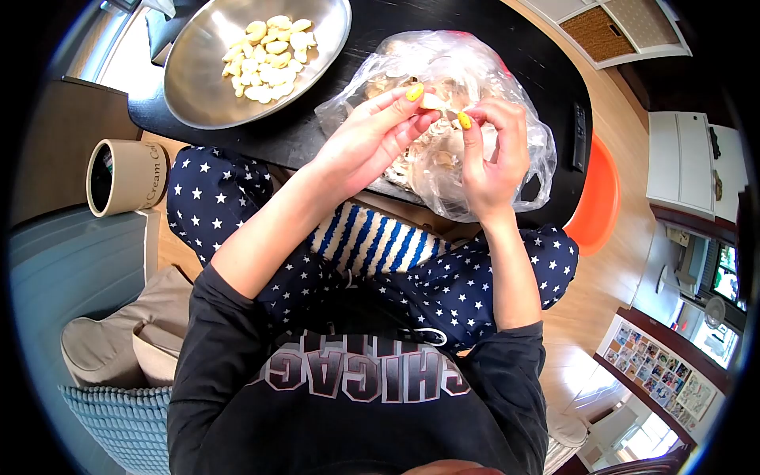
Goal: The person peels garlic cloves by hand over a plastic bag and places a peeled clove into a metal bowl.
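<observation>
Above a clear plastic bag, my two hands meet at the fingertips. My left hand is closed in a pinch on a pale garlic clove. From the other side, my right hand pinches at the clove's end, its thumb and index finger nearly together; what lies between them looks like a bit of skin, too small to be sure. Papery garlic skins fill the bag beneath. At the upper left, a wide metal bowl holds many peeled garlic cloves.
The bag and bowl stand on a black table. A dark remote control lies by its right edge, with an orange seat beyond. A cream-coloured bin stands at the left, near a blue-grey sofa. A striped cloth covers my lap.
</observation>
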A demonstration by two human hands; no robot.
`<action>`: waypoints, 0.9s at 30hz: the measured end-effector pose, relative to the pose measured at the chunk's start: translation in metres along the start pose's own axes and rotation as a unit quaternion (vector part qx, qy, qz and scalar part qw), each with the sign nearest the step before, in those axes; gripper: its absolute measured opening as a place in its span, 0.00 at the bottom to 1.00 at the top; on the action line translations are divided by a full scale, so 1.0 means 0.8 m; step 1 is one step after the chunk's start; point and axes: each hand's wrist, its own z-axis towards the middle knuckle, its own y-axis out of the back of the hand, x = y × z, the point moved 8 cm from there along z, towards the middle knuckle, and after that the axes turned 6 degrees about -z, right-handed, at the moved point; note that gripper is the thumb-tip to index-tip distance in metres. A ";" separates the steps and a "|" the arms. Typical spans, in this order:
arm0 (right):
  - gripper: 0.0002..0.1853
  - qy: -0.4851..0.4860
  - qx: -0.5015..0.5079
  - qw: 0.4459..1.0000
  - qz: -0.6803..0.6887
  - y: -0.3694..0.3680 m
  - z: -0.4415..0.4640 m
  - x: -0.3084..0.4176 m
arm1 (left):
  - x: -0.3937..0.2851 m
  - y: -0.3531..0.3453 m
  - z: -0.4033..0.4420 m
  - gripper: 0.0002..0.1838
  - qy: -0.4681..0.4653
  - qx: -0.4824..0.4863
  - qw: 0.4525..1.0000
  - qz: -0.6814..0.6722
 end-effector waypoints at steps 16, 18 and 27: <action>0.05 -0.263 0.084 0.899 0.341 -0.030 -0.019 -0.042 | 0.002 -0.004 -0.002 0.13 -0.015 -0.043 0.989 0.142; 0.05 -0.180 0.105 0.956 0.208 -0.025 -0.013 -0.032 | -0.003 -0.004 -0.001 0.14 -0.043 -0.034 0.982 0.178; 0.05 -0.220 0.040 0.949 0.220 -0.011 -0.010 -0.043 | -0.007 -0.008 -0.001 0.15 -0.056 -0.063 0.980 0.181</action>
